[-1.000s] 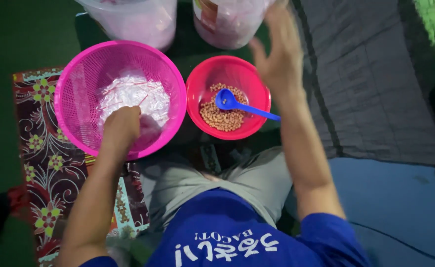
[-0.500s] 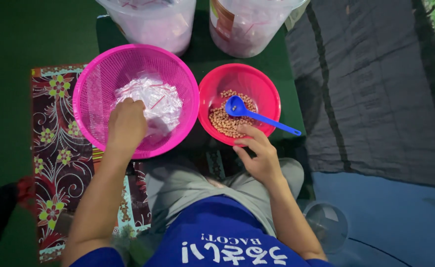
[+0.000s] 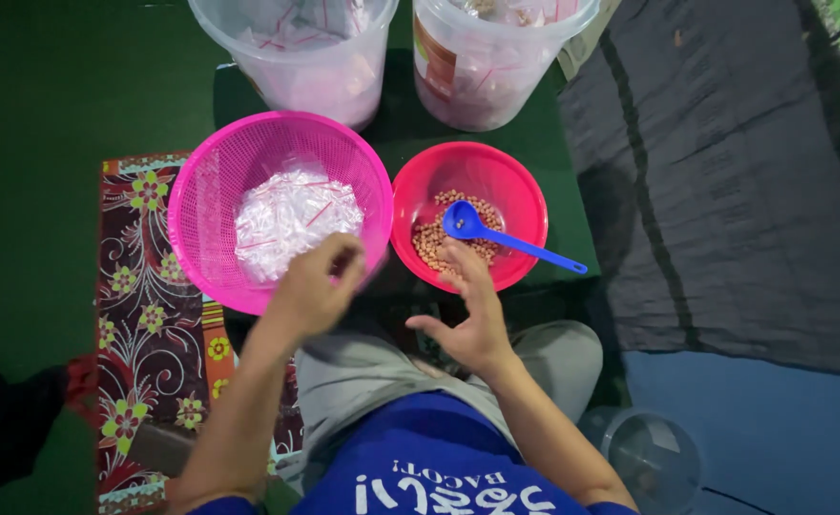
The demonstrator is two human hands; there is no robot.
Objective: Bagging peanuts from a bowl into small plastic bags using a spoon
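Flanking both hands (image 3: 391, 305): pink basket (image 3: 200, 191), red bowl (image 3: 525, 191), blue scoop (image 3: 506, 238).

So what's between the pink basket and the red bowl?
Nothing; in the head view the pink basket and red bowl sit rim to rim, only dark green mat showing.

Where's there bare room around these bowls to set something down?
Free: green floor left of the pink basket, and dark cloth right of the red bowl. Crowded: between the basket, bowl and two plastic tubs, and where both hands hover.

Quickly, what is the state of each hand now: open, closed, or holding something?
Left hand: fingers pinched together at the pink basket rim; anything held cannot be told.
Right hand: open, empty.
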